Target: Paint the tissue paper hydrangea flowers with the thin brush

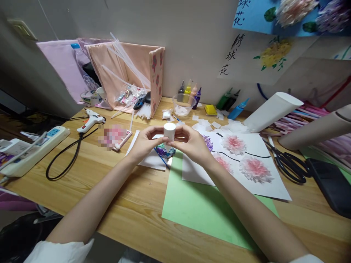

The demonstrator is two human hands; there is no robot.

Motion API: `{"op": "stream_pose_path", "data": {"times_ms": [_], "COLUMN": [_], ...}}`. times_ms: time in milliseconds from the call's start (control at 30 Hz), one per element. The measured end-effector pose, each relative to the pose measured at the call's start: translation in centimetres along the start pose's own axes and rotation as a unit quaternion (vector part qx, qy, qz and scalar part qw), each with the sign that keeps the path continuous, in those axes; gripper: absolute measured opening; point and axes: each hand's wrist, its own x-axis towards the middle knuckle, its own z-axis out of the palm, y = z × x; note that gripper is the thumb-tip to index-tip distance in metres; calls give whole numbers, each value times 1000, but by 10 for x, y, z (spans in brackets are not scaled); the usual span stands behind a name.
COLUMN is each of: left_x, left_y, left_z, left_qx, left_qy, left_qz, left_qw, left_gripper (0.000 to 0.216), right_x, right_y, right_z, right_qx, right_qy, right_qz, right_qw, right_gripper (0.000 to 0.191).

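Presently, at the far left edge of the bench (115, 204) lies a white power strip (33, 148), and just right of it a white glue gun (90, 122) whose black cord loops over the wood. Behind these, against the wall, stands an open pink fabric box (128, 69) with clear plastic strips leaning out of it.

At centre, both hands are raised above the bench and meet on a small white cylinder (169, 130), held upright. The left hand (145, 142) has its grip closed on the cylinder's left side, thumb and fingertips pinching it. The right hand (192, 144) grasps the right side in the same manner, fingers curled round it. Whether the cylinder is a cap or a small bottle cannot be told. Directly under it, on the bench, sits a blue and purple paint smear on white paper with a thin brush (163, 157) across it.

Behind the hands a clear plastic bowl (183, 104) stands near a row of small paint bottles (189, 91). A green paper sheet (203, 204) lies under the right forearm. To the right, a white sheet (263, 182) bears pink tissue flowers (255, 170). Further right lie black scissors (290, 166), a rolled white paper tube (271, 111) and a dark phone (331, 186) at the edge.
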Motion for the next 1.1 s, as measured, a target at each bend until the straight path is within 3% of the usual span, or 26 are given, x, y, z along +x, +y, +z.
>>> {"op": "stream_pose_path", "data": {"times_ms": [233,533,833,1100], "left_x": [-2,-7,-8,-7], "left_y": [3,3,-7,-7], "left_z": [4,16,21,22], "left_qx": [11,16,18,12], "left_qy": [-30,35,59,54], "left_qz": [-21,9,26,18], "left_qw": [999,999,998,998], "left_gripper": [44,35,32,34], "right_x": [-1,-7,-7,-4], "right_y": [-3,5,4,8], "right_z": [-1,6,6,6], "right_qx": [-32,-109,-133,-85], "right_qy": [-31,12,28,34], "right_qz": [-6,-65,-45,-16], "right_qw": [999,992,990,996], "right_gripper": [35,16,16,14]}}
